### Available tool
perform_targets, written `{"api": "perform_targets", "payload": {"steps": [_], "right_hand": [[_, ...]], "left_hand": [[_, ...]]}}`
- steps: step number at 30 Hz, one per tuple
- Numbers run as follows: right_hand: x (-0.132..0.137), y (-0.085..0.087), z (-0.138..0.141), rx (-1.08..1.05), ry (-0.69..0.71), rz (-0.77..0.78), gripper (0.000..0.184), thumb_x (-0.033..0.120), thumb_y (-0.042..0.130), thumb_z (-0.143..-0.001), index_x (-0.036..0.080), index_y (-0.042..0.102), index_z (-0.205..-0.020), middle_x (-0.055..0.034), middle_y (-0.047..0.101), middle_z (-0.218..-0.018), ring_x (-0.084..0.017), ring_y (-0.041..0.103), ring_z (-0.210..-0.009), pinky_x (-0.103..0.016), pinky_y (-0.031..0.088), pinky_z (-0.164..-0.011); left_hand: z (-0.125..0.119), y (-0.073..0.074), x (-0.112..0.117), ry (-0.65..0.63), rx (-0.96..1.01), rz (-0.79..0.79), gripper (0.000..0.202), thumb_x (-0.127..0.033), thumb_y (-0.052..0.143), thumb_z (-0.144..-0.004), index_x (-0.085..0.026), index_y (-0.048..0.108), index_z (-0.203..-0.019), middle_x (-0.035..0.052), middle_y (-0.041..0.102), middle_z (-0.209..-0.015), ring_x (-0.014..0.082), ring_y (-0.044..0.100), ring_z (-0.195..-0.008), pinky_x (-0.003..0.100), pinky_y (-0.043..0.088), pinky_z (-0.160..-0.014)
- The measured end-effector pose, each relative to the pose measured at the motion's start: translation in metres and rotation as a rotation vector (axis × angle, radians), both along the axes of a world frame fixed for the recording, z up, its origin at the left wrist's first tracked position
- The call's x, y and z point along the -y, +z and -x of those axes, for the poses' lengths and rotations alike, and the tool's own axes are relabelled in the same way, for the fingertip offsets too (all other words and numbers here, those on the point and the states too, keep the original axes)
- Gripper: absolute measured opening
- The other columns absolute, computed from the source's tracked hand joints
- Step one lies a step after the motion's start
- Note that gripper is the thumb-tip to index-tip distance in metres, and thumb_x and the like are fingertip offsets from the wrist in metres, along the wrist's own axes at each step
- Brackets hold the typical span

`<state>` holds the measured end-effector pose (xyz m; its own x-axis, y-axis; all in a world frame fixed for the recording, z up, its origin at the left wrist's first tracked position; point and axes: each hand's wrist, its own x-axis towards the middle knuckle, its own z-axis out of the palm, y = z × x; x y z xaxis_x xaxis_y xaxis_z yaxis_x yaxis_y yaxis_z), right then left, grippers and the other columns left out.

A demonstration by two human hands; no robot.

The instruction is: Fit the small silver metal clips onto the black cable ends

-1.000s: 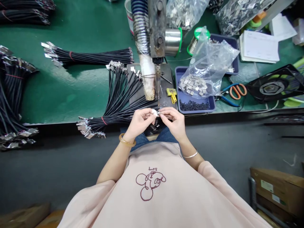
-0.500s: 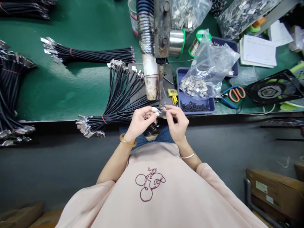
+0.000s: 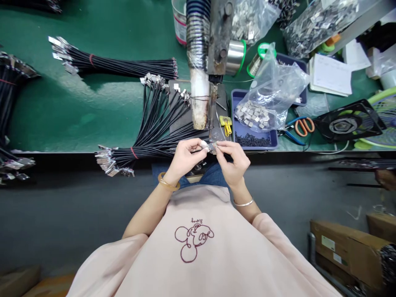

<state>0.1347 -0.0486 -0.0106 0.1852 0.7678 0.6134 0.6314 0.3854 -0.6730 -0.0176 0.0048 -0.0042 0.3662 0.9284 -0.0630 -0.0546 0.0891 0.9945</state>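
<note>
My left hand [image 3: 188, 160] and my right hand [image 3: 233, 164] meet at the bench edge, each in a pinch. Between their fingertips is a small silvery connector piece [image 3: 211, 147], partly covered by the fingers. White wrapping covers a fingertip of my left hand. Just above stands the narrow metal tip [image 3: 213, 111] of a fixed upright tool, beside a hose with a stained white nozzle [image 3: 199, 103]. Black cables [image 3: 148, 149], tied with a red band and tipped with metal plugs, fan out left of my left hand; some ends run behind it.
A purple tray [image 3: 276, 140] at the right holds metal shells, small black parts and a plastic bag. Beyond lie orange-handled pliers [image 3: 305, 126] and a black fan [image 3: 348, 123]. Solder spools [image 3: 235, 57] stand behind the tool. Another cable bundle [image 3: 120, 68] lies at back left.
The view has shifted slightly. My hands remain together at the bench edge, still pinching, with the right fingertips a little closer to the left ones.
</note>
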Motion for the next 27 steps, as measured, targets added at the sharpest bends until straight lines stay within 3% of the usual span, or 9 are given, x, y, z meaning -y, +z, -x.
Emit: {"api": "perform_targets", "payload": {"steps": [3,7,21,27], "right_hand": [[-0.001,-0.001,0.000,0.046,0.043,0.017,0.009,0.018,0.064,-0.092,0.026,0.069,-0.093,-0.0040,0.078,-0.099,-0.019,0.075,-0.091,-0.036,0.063,-0.082],[-0.004,-0.004,0.001,-0.055,0.036,0.073,0.006,0.020,0.061,-0.093,0.024,0.065,-0.089,-0.0055,0.078,-0.101,-0.018,0.075,-0.093,-0.036,0.063,-0.082],[-0.013,-0.013,-0.003,0.248,0.049,-0.096,0.014,0.012,0.059,-0.092,0.025,0.062,-0.089,-0.0050,0.079,-0.102,-0.016,0.076,-0.089,-0.028,0.062,-0.076],[-0.013,-0.014,-0.003,0.190,0.081,0.046,0.014,0.018,0.058,-0.094,0.026,0.065,-0.086,-0.0054,0.078,-0.106,-0.017,0.076,-0.092,-0.031,0.063,-0.080]], "left_hand": [[0.000,-0.001,0.000,0.021,-0.022,-0.024,0.011,-0.024,0.070,-0.077,-0.014,0.070,-0.073,-0.0020,0.059,-0.059,0.0077,0.049,-0.054,0.019,0.042,-0.056],[-0.001,-0.003,-0.001,0.039,-0.013,-0.035,0.017,-0.029,0.069,-0.081,-0.013,0.073,-0.079,0.0031,0.070,-0.074,0.0116,0.059,-0.065,0.022,0.049,-0.065],[-0.008,-0.002,-0.003,0.112,-0.038,-0.024,0.015,-0.029,0.071,-0.080,-0.014,0.071,-0.077,0.0018,0.069,-0.074,0.0121,0.062,-0.068,0.022,0.050,-0.067],[-0.008,0.000,-0.004,0.141,-0.028,-0.006,0.017,-0.032,0.072,-0.078,-0.014,0.071,-0.077,0.0027,0.071,-0.076,0.0128,0.063,-0.069,0.023,0.052,-0.069]]}}
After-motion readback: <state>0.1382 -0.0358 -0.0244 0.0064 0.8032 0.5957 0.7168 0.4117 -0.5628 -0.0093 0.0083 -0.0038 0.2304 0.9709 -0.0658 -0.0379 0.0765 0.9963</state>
